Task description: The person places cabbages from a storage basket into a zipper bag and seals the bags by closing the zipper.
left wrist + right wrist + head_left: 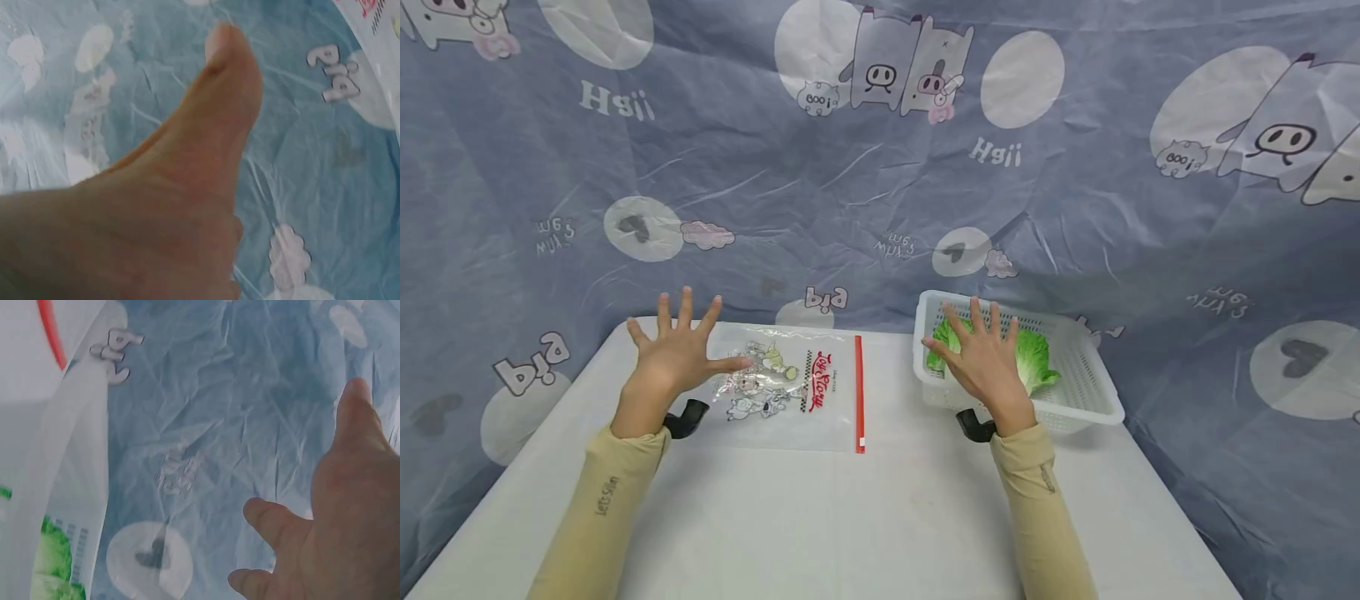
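Note:
My left hand (pixel 673 358) is held up with its fingers spread, over the left edge of a clear zip bag (pixel 838 392) that has cartoon figures, red lettering and a red slider strip. In the left wrist view the thumb of the left hand (pixel 187 162) sticks out with nothing in its grasp. My right hand (pixel 985 362), fingers also spread, is in front of a white plastic basket (pixel 1086 375). Green leafy lettuce (pixel 1033 358) lies in the basket, partly hidden behind that hand. The right wrist view shows the right hand (pixel 350 512) holding nothing.
Both things lie on a white-covered table (pixel 820 525), the bag left of centre and the basket at the right rear. A blue-grey printed cloth (pixel 737 158) hangs behind the table and round its sides. Each wrist wears a black mount (pixel 687 418).

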The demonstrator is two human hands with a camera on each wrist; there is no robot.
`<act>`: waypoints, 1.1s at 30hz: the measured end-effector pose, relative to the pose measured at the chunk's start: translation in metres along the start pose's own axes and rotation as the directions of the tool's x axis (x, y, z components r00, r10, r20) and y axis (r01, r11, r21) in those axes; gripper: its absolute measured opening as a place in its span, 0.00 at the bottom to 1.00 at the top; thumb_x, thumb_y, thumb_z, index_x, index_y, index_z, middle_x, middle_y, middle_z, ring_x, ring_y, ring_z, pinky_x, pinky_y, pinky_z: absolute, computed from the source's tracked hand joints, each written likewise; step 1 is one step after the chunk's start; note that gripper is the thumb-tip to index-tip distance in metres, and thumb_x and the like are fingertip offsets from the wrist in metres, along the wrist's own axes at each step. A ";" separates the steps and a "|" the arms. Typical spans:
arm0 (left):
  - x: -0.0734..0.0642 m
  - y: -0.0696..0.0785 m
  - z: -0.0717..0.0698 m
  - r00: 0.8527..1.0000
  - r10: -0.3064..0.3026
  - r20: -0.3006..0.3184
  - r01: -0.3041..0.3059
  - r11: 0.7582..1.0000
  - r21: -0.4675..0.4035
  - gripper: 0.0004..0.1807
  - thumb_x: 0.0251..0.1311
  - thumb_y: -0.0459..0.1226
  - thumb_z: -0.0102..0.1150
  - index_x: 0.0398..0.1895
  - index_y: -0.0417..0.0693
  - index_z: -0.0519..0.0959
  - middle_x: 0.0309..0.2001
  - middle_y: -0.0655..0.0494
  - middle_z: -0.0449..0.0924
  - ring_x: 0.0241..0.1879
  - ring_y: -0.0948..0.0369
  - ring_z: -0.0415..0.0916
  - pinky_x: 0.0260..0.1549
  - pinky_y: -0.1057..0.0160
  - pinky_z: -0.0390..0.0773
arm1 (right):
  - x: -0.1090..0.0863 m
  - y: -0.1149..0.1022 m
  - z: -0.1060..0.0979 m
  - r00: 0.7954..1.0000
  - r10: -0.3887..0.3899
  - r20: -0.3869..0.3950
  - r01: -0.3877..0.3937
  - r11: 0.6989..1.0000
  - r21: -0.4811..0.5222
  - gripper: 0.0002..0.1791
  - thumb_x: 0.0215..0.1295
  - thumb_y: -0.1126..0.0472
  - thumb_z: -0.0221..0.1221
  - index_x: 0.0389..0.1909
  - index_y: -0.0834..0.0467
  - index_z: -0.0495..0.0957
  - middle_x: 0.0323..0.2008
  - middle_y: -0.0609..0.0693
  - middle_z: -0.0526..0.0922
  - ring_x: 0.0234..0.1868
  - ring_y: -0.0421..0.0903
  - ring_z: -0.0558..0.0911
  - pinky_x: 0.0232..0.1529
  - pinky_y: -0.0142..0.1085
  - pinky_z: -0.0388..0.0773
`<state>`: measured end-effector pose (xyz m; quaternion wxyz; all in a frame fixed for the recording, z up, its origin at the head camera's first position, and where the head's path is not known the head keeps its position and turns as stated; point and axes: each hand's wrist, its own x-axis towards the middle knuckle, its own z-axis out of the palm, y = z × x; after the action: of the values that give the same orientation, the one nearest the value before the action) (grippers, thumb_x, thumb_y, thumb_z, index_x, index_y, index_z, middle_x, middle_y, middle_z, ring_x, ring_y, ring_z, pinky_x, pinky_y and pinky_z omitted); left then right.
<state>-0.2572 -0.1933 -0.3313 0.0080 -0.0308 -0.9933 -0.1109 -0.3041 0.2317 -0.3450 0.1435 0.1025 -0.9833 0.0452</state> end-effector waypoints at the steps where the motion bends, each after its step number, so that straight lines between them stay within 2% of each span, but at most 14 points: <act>1: 0.000 0.004 0.001 1.000 0.018 -0.017 -0.018 1.000 0.007 0.59 0.55 0.70 0.51 0.78 0.50 0.36 0.74 0.32 0.22 0.71 0.31 0.19 0.58 0.20 0.29 | -0.001 -0.003 -0.001 1.000 -0.018 0.000 0.018 1.000 0.012 0.45 0.62 0.22 0.35 0.76 0.40 0.46 0.77 0.60 0.41 0.75 0.68 0.37 0.68 0.69 0.29; 6: 0.005 0.029 0.010 0.994 0.097 -0.051 -0.098 0.995 -0.017 0.51 0.61 0.62 0.52 0.77 0.43 0.45 0.74 0.28 0.32 0.72 0.30 0.32 0.62 0.24 0.43 | -0.008 -0.017 -0.004 0.992 -0.119 -0.033 0.121 0.988 0.095 0.44 0.63 0.24 0.39 0.76 0.39 0.44 0.77 0.58 0.45 0.76 0.64 0.42 0.71 0.66 0.33; 9: 0.012 0.041 0.020 0.987 0.149 -0.060 -0.152 0.987 -0.053 0.44 0.64 0.57 0.53 0.73 0.37 0.55 0.72 0.26 0.46 0.70 0.30 0.47 0.62 0.29 0.56 | -0.013 -0.026 -0.004 0.982 -0.182 -0.048 0.188 0.966 0.179 0.44 0.65 0.27 0.44 0.76 0.41 0.45 0.76 0.58 0.47 0.76 0.62 0.47 0.72 0.63 0.39; 13: 0.021 0.055 0.037 0.975 0.206 -0.079 -0.214 0.971 -0.111 0.37 0.65 0.53 0.55 0.66 0.33 0.65 0.63 0.27 0.64 0.60 0.32 0.66 0.56 0.36 0.70 | -0.024 -0.036 0.006 0.965 -0.259 -0.048 0.260 0.902 0.345 0.41 0.66 0.32 0.50 0.75 0.44 0.51 0.75 0.56 0.52 0.75 0.59 0.53 0.71 0.60 0.50; 17: 0.027 0.068 0.053 0.970 0.237 -0.056 -0.243 0.956 -0.163 0.33 0.65 0.50 0.57 0.61 0.32 0.70 0.58 0.32 0.73 0.57 0.37 0.72 0.57 0.41 0.72 | -0.035 -0.043 0.025 0.952 -0.304 -0.042 0.289 0.838 0.463 0.39 0.64 0.34 0.54 0.72 0.46 0.58 0.72 0.51 0.61 0.72 0.53 0.60 0.68 0.56 0.61; 21: 0.033 0.079 0.069 0.965 0.262 -0.031 -0.263 0.948 -0.177 0.29 0.64 0.48 0.59 0.57 0.32 0.73 0.51 0.36 0.78 0.52 0.43 0.77 0.53 0.46 0.76 | -0.044 -0.048 0.045 0.946 -0.322 -0.033 0.287 0.787 0.547 0.38 0.62 0.37 0.58 0.69 0.49 0.64 0.64 0.45 0.70 0.62 0.46 0.70 0.60 0.47 0.72; 24: 0.038 0.087 0.081 0.960 0.277 -0.026 -0.277 0.940 -0.200 0.27 0.63 0.47 0.60 0.54 0.32 0.75 0.47 0.39 0.79 0.47 0.46 0.79 0.48 0.48 0.78 | -0.051 -0.049 0.062 0.942 -0.333 -0.025 0.283 0.755 0.591 0.36 0.61 0.40 0.62 0.67 0.49 0.67 0.59 0.42 0.74 0.54 0.42 0.75 0.50 0.40 0.77; 27: 0.045 0.095 0.093 0.961 0.276 -0.013 -0.271 0.933 -0.236 0.25 0.62 0.45 0.62 0.53 0.33 0.76 0.47 0.39 0.80 0.46 0.48 0.80 0.47 0.50 0.79 | -0.058 -0.048 0.077 0.938 -0.348 0.002 0.262 0.710 0.653 0.35 0.59 0.43 0.65 0.65 0.52 0.69 0.56 0.45 0.76 0.51 0.45 0.77 0.46 0.38 0.78; 29: 0.050 0.101 0.102 0.961 0.276 -0.003 -0.267 0.929 -0.255 0.24 0.61 0.44 0.63 0.52 0.33 0.77 0.48 0.40 0.81 0.46 0.48 0.80 0.46 0.50 0.79 | -0.063 -0.048 0.087 0.937 -0.346 0.049 0.214 0.677 0.704 0.33 0.58 0.45 0.66 0.62 0.54 0.71 0.54 0.50 0.78 0.49 0.48 0.78 0.45 0.38 0.78; 31: 0.057 0.108 0.112 0.961 0.276 0.004 -0.265 0.928 -0.262 0.23 0.60 0.44 0.63 0.51 0.33 0.78 0.47 0.41 0.81 0.46 0.49 0.80 0.46 0.51 0.79 | -0.068 -0.047 0.095 0.934 -0.336 0.119 0.132 0.637 0.759 0.31 0.57 0.47 0.68 0.58 0.56 0.73 0.50 0.55 0.79 0.46 0.50 0.79 0.44 0.38 0.78; 33: 0.063 0.114 0.124 0.960 0.279 -0.001 -0.269 0.924 -0.270 0.22 0.59 0.43 0.64 0.48 0.33 0.79 0.44 0.42 0.82 0.44 0.50 0.80 0.45 0.52 0.79 | -0.073 -0.047 0.102 0.928 -0.322 0.188 0.053 0.615 0.787 0.28 0.56 0.49 0.69 0.53 0.58 0.73 0.45 0.57 0.80 0.42 0.48 0.78 0.42 0.35 0.78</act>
<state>-0.3140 -0.0511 -0.4252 0.0007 -0.1722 -0.9551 -0.2413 -0.2532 0.1876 -0.4610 -0.0668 0.2631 -0.8623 0.4274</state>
